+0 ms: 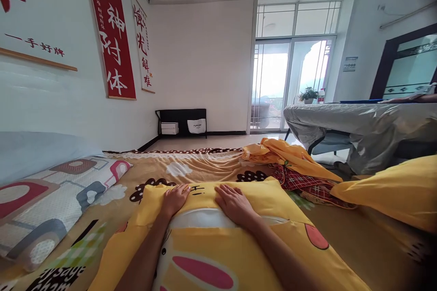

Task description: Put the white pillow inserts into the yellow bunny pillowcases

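A yellow pillowcase (290, 245) with a rabbit print lies flat on the bed before me. Through a wide slit across it shows a white pillow (205, 218). My left hand (175, 199) rests palm down on the far part of the case, left of a small printed face, with its fingers stretched out. To the right of that print, my right hand (234, 202) lies flat on the yellow cloth, fingers extended. Both palms touch the case just beyond the slit, and neither hand grips it. My forearms cover parts of the near side.
A patterned pillow (71, 191) lies at the left by the wall. Crumpled orange cloth (283, 154) and red plaid cloth (303, 184) are at the right, near another yellow pillow (396, 191). Beyond the bed stand a covered table (358, 120) and a black rack (182, 118).
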`<state>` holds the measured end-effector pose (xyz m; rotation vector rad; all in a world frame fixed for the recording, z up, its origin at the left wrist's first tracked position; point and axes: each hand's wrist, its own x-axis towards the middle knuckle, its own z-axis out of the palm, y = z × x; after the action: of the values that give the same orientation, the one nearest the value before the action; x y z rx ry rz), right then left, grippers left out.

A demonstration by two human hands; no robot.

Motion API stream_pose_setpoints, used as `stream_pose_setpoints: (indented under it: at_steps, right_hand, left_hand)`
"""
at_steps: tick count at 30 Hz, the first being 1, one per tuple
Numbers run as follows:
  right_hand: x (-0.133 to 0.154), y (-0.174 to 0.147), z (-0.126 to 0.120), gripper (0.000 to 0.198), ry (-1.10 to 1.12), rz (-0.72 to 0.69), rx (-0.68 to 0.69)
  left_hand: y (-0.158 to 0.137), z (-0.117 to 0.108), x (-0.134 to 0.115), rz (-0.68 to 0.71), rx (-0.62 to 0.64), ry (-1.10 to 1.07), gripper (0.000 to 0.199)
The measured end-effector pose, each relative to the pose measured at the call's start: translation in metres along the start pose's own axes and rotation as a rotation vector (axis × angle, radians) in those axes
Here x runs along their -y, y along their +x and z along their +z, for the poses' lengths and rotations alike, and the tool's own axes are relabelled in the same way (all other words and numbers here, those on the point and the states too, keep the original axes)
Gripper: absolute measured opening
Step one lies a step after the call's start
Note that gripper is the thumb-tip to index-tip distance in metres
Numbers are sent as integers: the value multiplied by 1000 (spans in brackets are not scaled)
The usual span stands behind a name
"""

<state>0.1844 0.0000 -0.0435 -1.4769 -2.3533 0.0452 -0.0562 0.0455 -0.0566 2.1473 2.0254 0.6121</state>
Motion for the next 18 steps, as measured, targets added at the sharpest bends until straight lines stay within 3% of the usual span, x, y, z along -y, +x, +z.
stream_pose_setpoints:
  at_steps: [4, 10, 18]
  right_hand:
    - [-14, 1, -14, 53, 73, -21, 18]
    - [-52, 4, -39, 53, 90, 164, 78]
    - [-102, -8, -42, 58, 95, 306, 83]
  left_hand:
    - [-4, -2, -3, 6, -17, -2, 41]
    - [-7, -2, -3, 28, -41, 6, 41]
    - [-2, 2, 5, 96, -19, -36, 46]
